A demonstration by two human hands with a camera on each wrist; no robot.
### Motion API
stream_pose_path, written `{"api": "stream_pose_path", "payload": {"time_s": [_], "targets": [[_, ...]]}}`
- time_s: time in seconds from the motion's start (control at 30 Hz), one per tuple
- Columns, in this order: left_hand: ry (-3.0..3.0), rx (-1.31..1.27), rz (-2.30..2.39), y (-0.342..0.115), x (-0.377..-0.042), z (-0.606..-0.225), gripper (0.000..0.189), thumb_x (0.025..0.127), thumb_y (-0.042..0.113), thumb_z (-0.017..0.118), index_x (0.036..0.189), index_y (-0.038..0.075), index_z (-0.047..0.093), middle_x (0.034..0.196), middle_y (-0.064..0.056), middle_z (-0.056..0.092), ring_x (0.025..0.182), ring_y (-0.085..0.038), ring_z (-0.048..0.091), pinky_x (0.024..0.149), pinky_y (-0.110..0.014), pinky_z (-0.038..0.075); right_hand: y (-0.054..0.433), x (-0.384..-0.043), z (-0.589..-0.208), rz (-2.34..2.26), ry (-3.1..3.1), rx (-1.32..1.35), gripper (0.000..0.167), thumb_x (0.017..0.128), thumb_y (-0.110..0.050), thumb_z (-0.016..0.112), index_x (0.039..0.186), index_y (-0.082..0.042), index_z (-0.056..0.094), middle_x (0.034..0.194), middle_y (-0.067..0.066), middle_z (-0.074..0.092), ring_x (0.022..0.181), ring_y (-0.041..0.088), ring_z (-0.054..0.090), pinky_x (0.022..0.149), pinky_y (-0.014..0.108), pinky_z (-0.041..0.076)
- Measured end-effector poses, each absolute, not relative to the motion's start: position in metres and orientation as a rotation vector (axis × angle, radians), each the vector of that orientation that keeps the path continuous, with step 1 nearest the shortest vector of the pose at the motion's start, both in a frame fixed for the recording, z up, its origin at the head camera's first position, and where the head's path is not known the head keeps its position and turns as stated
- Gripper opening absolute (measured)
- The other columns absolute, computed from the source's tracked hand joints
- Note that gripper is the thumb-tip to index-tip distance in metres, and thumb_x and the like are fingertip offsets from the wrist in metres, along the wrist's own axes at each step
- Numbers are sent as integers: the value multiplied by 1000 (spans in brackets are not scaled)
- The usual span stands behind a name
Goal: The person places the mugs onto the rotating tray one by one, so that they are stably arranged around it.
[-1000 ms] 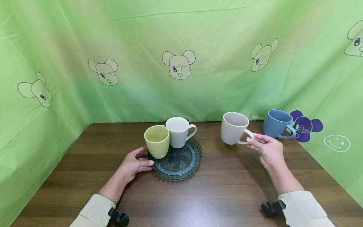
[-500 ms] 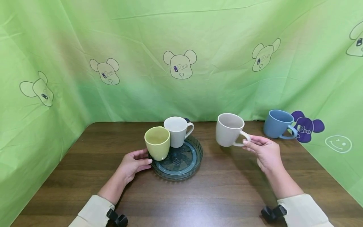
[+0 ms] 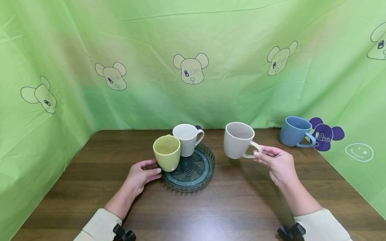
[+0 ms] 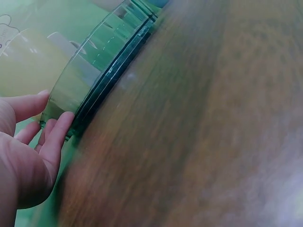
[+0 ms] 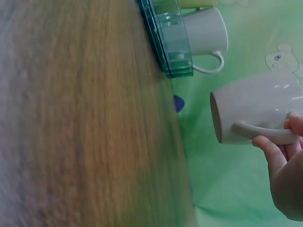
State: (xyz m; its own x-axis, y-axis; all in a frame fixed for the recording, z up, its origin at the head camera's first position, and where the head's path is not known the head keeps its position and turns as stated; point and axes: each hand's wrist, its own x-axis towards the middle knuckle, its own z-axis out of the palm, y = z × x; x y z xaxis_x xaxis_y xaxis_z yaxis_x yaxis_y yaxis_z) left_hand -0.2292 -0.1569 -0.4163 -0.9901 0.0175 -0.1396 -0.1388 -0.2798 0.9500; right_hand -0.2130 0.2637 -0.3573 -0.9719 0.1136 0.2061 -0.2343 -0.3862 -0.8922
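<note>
My left hand [image 3: 141, 175] holds the left edge of a round, dark green glass tray [image 3: 188, 185]. In the left wrist view, the thumb lies at the rim and the fingertips [image 4: 65, 119] touch lower on the ribbed wall. A yellow-green mug [image 3: 167, 154] and a white mug [image 3: 187, 142] stand side by side on the tray's left and back part. My right hand [image 3: 277, 164] pinches the handle of a light grey mug [image 3: 236, 142], upright and raised above the table right of the tray. The right wrist view shows its base off the wood.
A blue mug [image 3: 295, 131] stands at the table's back right corner, its handle to the right. The brown wooden table [image 3: 211, 214] ends at a green printed cloth [image 3: 229, 93] behind and at the sides. The tray's front right part bears no mug.
My right hand has carried the light grey mug left and slightly nearer, toward the tray. The white mug has shifted slightly left. My left hand stays at the tray's edge.
</note>
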Motion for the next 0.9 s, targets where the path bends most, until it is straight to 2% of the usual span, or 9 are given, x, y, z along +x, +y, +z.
{"api": "stream_pose_path", "payload": {"time_s": [0.23,0.5,0.63,0.77,0.9], "targets": [[1845,-131,2382,-161,-230,-415,51,82,-21,62,130,-18,45,104,-17,56,82,-22,67,80,-38,60,256,-210,-355,2460,-1602,194,31,84,22,59,85,-4,77,79,9,73,71,15,71,67,29,60],[1882,-19,2336,-172,-239,-415,53,83,-19,61,133,-19,42,109,-14,59,89,-15,65,84,-32,58,251,-208,-352,2461,-1612,189,31,83,22,60,85,-4,77,79,9,73,72,15,71,67,29,60],[1903,65,2272,-177,-247,-415,56,85,-18,60,137,-18,39,116,-17,59,93,-14,64,85,-30,57,248,-206,-351,2473,-1607,188,31,83,23,60,86,-4,77,79,9,73,72,16,71,67,30,60],[1898,139,2203,-181,-255,-415,62,85,-17,60,141,-16,34,129,-25,53,101,-16,62,88,-30,56,245,-205,-350,2479,-1602,195,32,83,23,59,86,-4,77,79,9,73,72,16,71,67,31,61],[1889,221,2117,-184,-262,-415,68,85,-16,59,146,-12,29,145,-30,37,122,-26,51,92,-31,54,242,-203,-349,2487,-1607,194,32,83,24,59,86,-3,77,80,10,73,71,17,71,67,31,61]]}}
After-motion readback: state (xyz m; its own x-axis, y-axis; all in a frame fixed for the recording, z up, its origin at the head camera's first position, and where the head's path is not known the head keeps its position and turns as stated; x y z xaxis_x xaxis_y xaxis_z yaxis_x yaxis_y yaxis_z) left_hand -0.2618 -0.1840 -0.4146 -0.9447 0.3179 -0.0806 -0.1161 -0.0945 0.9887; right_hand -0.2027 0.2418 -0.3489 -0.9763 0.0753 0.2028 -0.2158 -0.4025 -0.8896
